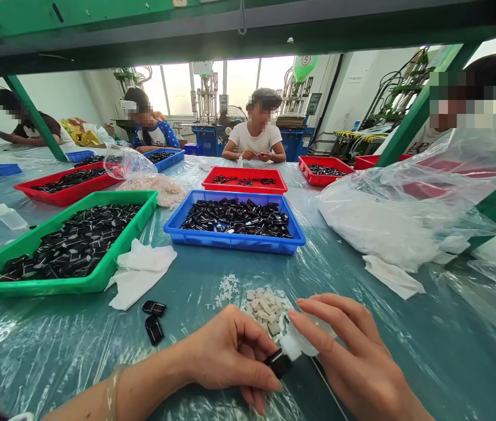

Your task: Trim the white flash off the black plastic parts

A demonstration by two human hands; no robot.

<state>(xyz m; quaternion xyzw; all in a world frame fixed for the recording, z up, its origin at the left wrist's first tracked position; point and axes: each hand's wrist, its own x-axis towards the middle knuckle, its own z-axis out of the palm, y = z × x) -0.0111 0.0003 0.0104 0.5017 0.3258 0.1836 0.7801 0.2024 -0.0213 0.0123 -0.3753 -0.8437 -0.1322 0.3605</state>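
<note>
My left hand [234, 356] is closed, pinching a small black plastic case [279, 363] between thumb and fingers. Just beyond it lies the white cap of a translucent squeeze bottle [311, 338]. Over this bottle my right hand [357, 356] stretches its fingers, held apart; its thumb is hidden, and I see no firm grip. Behind the hands are a pile of cream-coloured flat pieces [266, 307] and a smaller heap of tiny white bits [227, 287]. Two more black cases [154, 329] lie on the table left of my left hand.
A blue tray [234, 240] and a green tray [99, 280] hold many black cases. White tissue [142, 272] lies between them. Red trays [269, 186] stand farther back. At right is a clear plastic bag [388, 216] with white contents. Green shelf bars frame the view; several co-workers sit around.
</note>
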